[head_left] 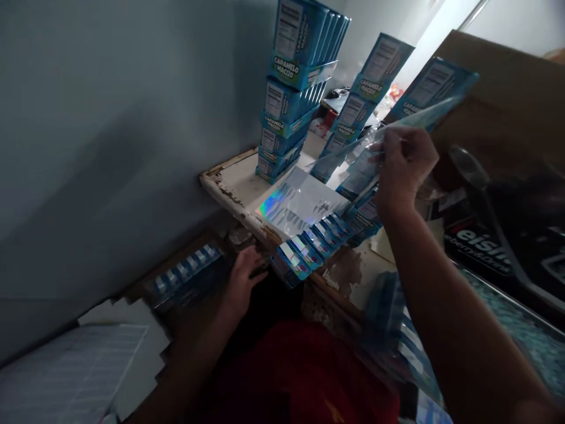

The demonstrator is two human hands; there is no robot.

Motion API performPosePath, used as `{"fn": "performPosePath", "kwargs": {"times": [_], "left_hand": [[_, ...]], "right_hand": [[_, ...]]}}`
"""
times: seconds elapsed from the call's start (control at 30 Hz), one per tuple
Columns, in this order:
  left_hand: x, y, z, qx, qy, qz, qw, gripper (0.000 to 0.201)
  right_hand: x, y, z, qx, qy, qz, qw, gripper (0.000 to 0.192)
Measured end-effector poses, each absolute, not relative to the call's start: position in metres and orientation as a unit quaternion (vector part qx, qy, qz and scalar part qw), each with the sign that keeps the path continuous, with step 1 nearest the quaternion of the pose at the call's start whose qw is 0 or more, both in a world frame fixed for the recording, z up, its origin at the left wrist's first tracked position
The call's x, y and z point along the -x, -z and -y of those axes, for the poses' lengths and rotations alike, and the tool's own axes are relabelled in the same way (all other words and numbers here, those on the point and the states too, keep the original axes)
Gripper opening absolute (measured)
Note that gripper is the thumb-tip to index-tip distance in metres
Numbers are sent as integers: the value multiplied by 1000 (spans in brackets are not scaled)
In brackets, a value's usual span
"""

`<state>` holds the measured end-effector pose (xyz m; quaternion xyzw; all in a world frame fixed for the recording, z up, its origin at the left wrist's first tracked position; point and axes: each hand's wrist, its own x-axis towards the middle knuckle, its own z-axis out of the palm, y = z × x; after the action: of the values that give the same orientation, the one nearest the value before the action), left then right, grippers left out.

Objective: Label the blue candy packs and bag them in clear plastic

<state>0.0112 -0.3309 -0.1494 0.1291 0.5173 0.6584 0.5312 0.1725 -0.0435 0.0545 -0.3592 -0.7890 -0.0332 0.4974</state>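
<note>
My right hand (404,165) is raised over the worn white table (229,182) and holds a flat blue candy carton (430,94) together with a clear plastic sleeve (353,150). My left hand (242,280) hangs low beside the table's front edge, next to a dark box of blue packs (185,274); its fingers are curled and I cannot tell if it holds anything. A fanned row of blue cartons (313,241) lies on the table below my right hand. A holographic sticker sheet (295,203) lies flat behind that row.
A tall stack of filled blue display boxes (295,88) stands at the table's back, with a second leaning stack (362,100) to its right. A brown cardboard sheet (507,100) rises at right. White paper sheets (75,365) lie on the floor at left.
</note>
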Motion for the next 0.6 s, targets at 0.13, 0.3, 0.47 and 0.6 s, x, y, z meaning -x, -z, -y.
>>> {"fn": "performPosePath", "kwargs": {"times": [0.13, 0.3, 0.47, 0.6], "left_hand": [[2, 112, 326, -118, -529, -486, 686, 83], [-24, 74, 312, -140, -504, -497, 692, 70], [-52, 89, 341, -80, -595, -457, 656, 73], [-44, 119, 355, -50, -578, -459, 673, 87]], "right_hand": [[-180, -56, 56, 338, 121, 787, 502, 33], [-176, -66, 89, 202, 305, 883, 295, 25], [-169, -51, 94, 289, 291, 886, 214, 26], [-163, -24, 95, 314, 211, 923, 71, 22]]}}
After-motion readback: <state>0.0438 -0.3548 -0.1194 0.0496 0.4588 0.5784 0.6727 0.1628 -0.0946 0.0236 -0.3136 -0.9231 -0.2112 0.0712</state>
